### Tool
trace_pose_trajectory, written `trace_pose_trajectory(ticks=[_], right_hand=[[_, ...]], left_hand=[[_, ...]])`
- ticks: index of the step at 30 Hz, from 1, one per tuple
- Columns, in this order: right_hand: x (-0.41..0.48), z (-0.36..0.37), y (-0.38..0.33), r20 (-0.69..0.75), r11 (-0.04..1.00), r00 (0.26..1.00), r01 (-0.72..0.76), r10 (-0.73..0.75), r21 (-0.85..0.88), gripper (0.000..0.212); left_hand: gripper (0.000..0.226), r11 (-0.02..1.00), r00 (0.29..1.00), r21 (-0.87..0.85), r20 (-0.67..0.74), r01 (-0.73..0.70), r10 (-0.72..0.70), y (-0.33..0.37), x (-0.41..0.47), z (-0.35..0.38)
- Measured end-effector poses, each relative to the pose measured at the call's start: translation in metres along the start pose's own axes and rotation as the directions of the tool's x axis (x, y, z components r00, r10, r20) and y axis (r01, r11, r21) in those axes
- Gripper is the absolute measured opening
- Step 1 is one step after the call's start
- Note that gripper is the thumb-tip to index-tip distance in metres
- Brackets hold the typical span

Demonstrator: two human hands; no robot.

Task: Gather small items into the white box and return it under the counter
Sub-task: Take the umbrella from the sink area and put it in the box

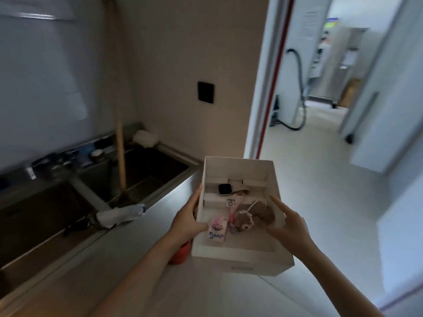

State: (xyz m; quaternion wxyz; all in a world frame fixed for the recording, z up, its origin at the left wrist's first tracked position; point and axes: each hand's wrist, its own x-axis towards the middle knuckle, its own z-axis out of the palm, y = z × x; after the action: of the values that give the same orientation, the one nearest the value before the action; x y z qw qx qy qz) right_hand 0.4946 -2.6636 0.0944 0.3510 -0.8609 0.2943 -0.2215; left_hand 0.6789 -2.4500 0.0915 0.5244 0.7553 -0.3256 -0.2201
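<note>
The open white box (242, 253) is held in the air just past the steel counter's right edge. My left hand (186, 221) grips its left wall, thumb over the rim. On the box's right wall rests my right hand (289, 225), forefinger stretched along the rim. Inside lie a smartwatch (224, 189), a pink lanyard (233, 208), a small brown plush bear (254, 216) and a pink card (217, 229) with blue lettering.
A steel counter (128, 236) with a double sink (146, 172) runs along the left; a wooden handle (120, 154) stands in the sink and a grey rag (121, 215) lies on its rim. An orange-red object (179, 253) shows below the box. A doorway (320, 88) opens to the right.
</note>
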Motion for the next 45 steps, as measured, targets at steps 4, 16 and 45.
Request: trace_pose_trajectory(ticks=[4, 16, 45], right_hand=[[0.052, 0.006, 0.001, 0.179, 0.996, 0.98, 0.085, -0.09, 0.037, 0.079], [0.11, 0.088, -0.043, 0.496, 0.925, 0.781, 0.319, -0.38, 0.206, 0.081], [0.087, 0.465, -0.273, 0.776, 0.825, 0.315, 0.366, -0.546, 0.431, 0.074]], left_hand=[[0.105, 0.997, 0.981, 0.001, -0.175, 0.079, -0.078, 0.005, -0.006, 0.001], [0.111, 0.951, 0.772, -0.159, -0.557, 0.264, -0.308, -0.021, -0.058, -0.023], [0.105, 0.902, 0.427, -0.334, -0.798, 0.275, -0.425, -0.174, -0.189, -0.282]])
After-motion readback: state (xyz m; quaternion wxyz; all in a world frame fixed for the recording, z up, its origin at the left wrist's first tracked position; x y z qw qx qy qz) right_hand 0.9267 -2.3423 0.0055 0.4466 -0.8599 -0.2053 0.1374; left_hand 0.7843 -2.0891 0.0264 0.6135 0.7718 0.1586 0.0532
